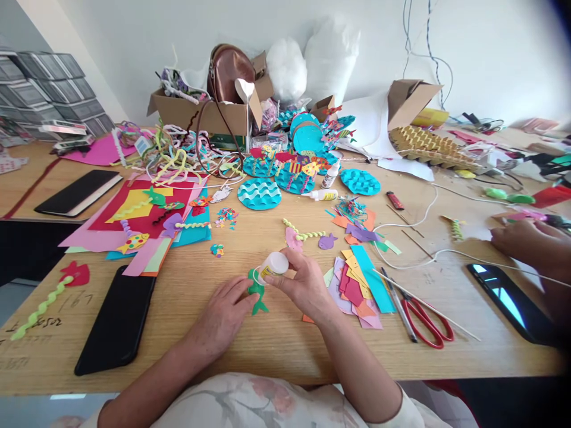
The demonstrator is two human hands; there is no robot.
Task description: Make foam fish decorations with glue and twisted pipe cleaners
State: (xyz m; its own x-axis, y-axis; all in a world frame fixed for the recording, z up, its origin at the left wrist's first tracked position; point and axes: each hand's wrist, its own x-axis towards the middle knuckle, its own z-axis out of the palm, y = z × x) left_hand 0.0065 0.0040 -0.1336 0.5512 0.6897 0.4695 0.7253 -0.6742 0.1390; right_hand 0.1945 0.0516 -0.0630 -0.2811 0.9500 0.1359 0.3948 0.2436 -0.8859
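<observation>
Fingers of the right hand (307, 285) grip a white plastic bottle (275, 261), tipped base-up; its yellow label carries dark print too small to read. Fingers and thumb of the left hand (223, 312) are bent and hold the left edge of a smooth, flat green paper fish (256, 292), which lies at the table's near side, directly under the bottle. Well to the left of the fish, handwriting (44, 324) in dark strokes marks the wood-grained table (187, 356), not surely legible; a black phone (116, 321), a slab with rounded corners, lies between. Beyond the fish are two small white bottles, one upright (330, 175) and one on its side (323, 195), with lettering too fine to make out, and a round turquoise disc (259, 194) crossed by rippled paper waves. Right of the fish come a loose heap of angular paper scraps (357, 279), then scissors (426, 321) with glossy red loop handles and, farther out, another person's hand (529, 238).
</observation>
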